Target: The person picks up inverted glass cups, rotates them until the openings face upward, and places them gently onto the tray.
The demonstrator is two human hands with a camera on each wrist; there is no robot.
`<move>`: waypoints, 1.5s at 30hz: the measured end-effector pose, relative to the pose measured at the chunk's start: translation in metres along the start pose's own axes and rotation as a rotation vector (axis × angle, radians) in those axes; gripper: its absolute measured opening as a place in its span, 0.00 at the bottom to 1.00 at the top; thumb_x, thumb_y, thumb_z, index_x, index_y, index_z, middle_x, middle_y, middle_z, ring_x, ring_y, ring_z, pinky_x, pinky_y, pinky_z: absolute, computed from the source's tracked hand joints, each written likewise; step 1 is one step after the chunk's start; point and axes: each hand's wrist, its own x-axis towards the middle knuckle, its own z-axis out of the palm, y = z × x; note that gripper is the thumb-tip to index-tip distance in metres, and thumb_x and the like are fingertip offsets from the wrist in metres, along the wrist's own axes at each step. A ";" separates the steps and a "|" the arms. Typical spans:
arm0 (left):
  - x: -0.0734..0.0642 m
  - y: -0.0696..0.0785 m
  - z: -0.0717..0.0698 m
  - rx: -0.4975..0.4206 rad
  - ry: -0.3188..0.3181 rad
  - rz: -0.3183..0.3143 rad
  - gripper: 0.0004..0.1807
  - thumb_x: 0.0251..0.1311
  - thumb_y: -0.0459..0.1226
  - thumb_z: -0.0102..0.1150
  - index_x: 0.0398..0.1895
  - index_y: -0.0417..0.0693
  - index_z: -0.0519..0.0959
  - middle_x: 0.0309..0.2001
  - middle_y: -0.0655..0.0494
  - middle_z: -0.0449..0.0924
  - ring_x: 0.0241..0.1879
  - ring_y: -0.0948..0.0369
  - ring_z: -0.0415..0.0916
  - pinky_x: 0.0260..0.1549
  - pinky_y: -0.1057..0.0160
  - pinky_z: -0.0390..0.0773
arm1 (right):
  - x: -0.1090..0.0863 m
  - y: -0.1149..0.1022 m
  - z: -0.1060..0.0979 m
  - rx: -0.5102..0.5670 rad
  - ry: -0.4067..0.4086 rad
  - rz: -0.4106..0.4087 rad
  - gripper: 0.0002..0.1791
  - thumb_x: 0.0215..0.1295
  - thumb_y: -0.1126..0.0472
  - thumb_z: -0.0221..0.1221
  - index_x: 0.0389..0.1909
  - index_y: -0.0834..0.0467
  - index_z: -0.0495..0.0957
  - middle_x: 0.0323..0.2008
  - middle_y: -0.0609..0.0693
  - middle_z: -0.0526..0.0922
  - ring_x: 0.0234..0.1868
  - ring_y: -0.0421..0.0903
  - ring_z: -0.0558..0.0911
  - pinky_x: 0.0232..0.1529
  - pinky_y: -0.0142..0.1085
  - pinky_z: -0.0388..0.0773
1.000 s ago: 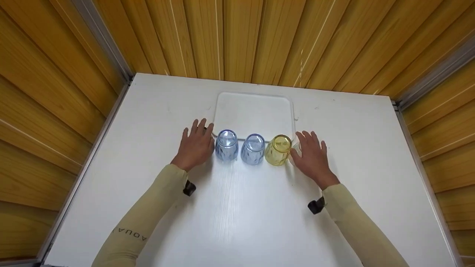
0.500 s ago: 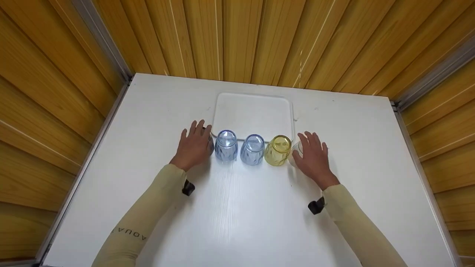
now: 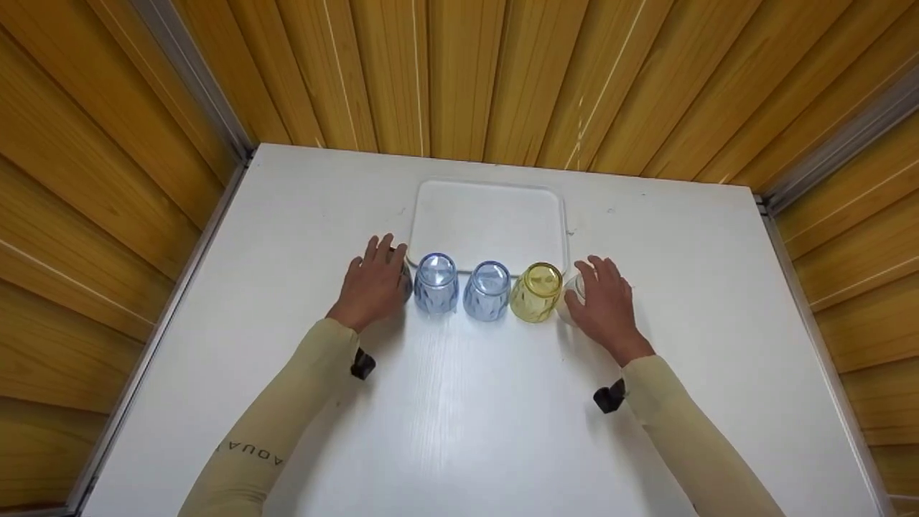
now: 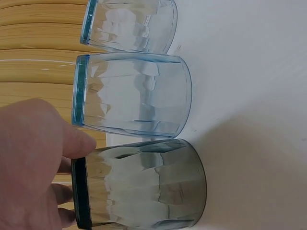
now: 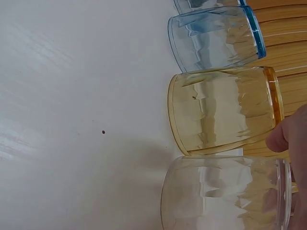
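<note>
**Left hand (image 3: 368, 289) and right hand (image 3: 604, 307) eased slightly outward**

More of the dark glass (image 4: 148, 187) and clear glass (image 5: 216, 196) is bared than a second ago. Each is clasped round its upturned base: the dark glass at the row's left end by the left hand, the clear glass at the right end by the right hand. Between, on the worktop (image 3: 445, 424) near of the tray (image 3: 488, 219), the left blue glass (image 3: 436, 287), right blue glass (image 3: 487, 293) and yellow glass (image 3: 535, 296) are left unmoved; the line appears undisturbed

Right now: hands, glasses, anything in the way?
Left hand holds dark glass; right hand holds clear glass. Both glasses upside down on table. Yellow glass crowds clear one; tray beyond row.
</note>
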 end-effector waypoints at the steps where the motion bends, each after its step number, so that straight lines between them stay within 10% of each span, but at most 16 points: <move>1: 0.000 0.000 0.001 0.004 0.004 0.002 0.30 0.71 0.44 0.43 0.74 0.45 0.56 0.76 0.42 0.49 0.76 0.44 0.44 0.67 0.39 0.60 | 0.000 0.000 0.001 0.003 0.003 0.000 0.29 0.67 0.52 0.52 0.66 0.61 0.63 0.68 0.61 0.60 0.73 0.61 0.54 0.65 0.64 0.55; 45: 0.008 0.000 -0.015 0.055 0.012 0.088 0.27 0.62 0.41 0.61 0.63 0.42 0.71 0.59 0.39 0.73 0.56 0.43 0.73 0.49 0.44 0.78 | 0.001 -0.002 0.014 -0.045 0.115 0.024 0.21 0.69 0.53 0.50 0.59 0.58 0.69 0.60 0.58 0.66 0.59 0.60 0.67 0.47 0.56 0.72</move>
